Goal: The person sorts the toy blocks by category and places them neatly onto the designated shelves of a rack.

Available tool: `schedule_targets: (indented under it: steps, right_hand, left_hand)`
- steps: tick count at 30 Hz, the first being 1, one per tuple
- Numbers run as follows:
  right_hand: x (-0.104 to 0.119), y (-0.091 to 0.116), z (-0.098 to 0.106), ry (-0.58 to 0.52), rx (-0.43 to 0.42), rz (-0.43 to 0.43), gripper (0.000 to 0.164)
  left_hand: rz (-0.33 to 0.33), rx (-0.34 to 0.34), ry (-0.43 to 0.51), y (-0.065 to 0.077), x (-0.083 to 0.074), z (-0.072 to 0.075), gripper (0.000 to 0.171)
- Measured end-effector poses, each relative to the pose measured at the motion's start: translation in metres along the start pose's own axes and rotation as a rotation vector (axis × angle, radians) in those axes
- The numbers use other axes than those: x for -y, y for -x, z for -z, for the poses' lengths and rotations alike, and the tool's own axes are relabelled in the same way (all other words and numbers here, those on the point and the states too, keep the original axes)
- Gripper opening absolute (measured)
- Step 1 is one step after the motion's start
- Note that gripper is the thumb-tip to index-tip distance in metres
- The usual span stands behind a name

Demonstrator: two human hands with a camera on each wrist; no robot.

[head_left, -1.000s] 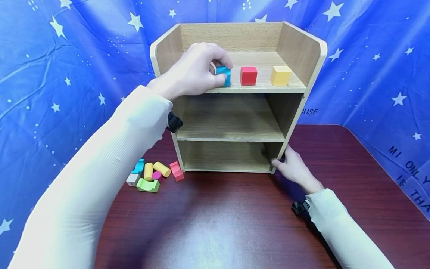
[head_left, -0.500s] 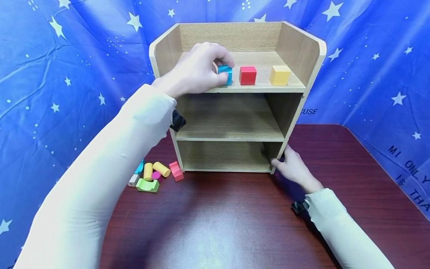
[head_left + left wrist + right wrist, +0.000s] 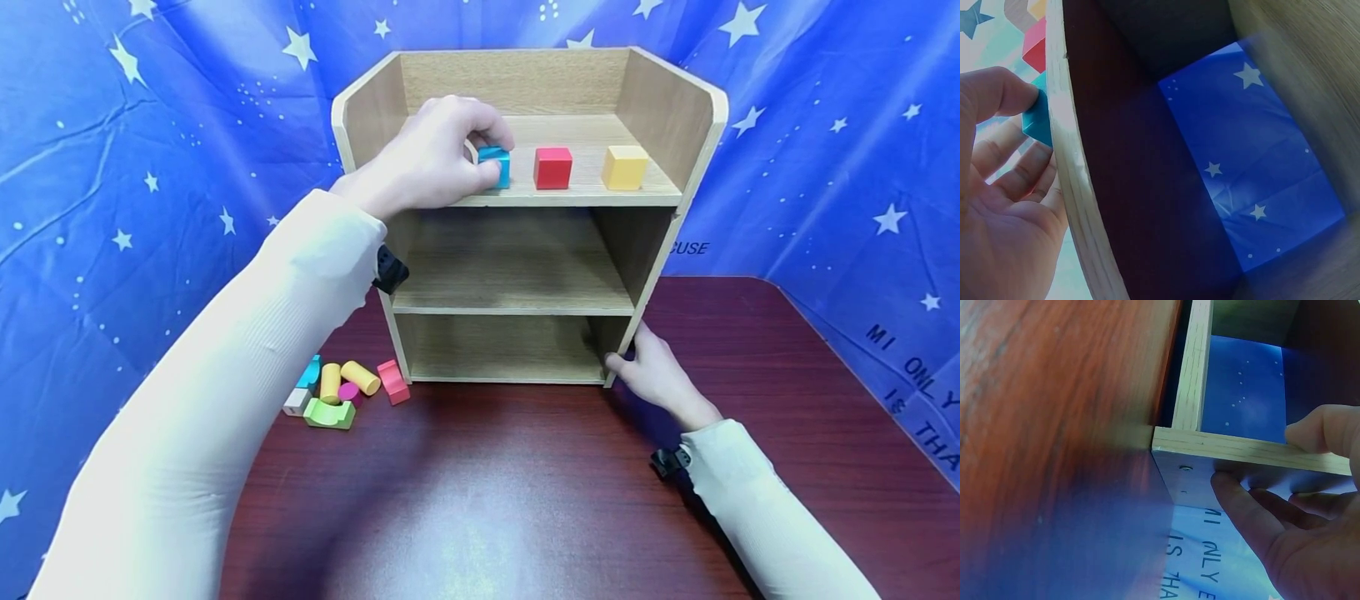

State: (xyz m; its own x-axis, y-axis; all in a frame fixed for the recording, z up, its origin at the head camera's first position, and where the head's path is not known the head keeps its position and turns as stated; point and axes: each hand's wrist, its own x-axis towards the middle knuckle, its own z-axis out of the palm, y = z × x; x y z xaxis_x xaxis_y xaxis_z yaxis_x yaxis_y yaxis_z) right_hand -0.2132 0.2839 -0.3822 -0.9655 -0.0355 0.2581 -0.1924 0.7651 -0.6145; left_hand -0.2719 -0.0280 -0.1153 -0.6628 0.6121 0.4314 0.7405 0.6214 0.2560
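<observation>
Blocks (image 3: 330, 383) of mixed shapes are grouped on the table (image 3: 420, 500), below the left hand (image 3: 442, 158). A blue cube (image 3: 495, 154) is pinched between that hand's thumb and fingers, parted by the cube's width, at the front of the top shelf (image 3: 570, 132). A red cube (image 3: 552, 169) and yellow cube (image 3: 624, 168) are set to its right. The side panel (image 3: 1241, 449) is gripped low by the right hand (image 3: 660, 375), thumb inside, fingers outside.

Count three coloured cubes (image 3: 552, 169), two hands (image 3: 438, 158), one bookcase (image 3: 517, 271)
</observation>
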Motion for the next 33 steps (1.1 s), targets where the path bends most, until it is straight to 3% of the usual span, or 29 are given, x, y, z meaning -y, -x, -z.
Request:
schedule_targets:
  steps: [8,16,33]
  right_hand:
    - [0.0,0.0,0.0,0.0,0.004,0.002,0.047]
    - [-0.001,-0.001,-0.001,0.007,0.001,0.001,0.045]
    - [-0.002,-0.002,-0.002,0.005,0.0,0.003,0.046]
  left_hand:
    - [-0.011,-0.017,0.019,0.002,0.003,-0.001,0.022]
    - [-0.034,-0.045,0.124,0.005,0.006,-0.002,0.028]
    - [-0.035,-0.089,0.117,0.019,0.015,0.0,0.027]
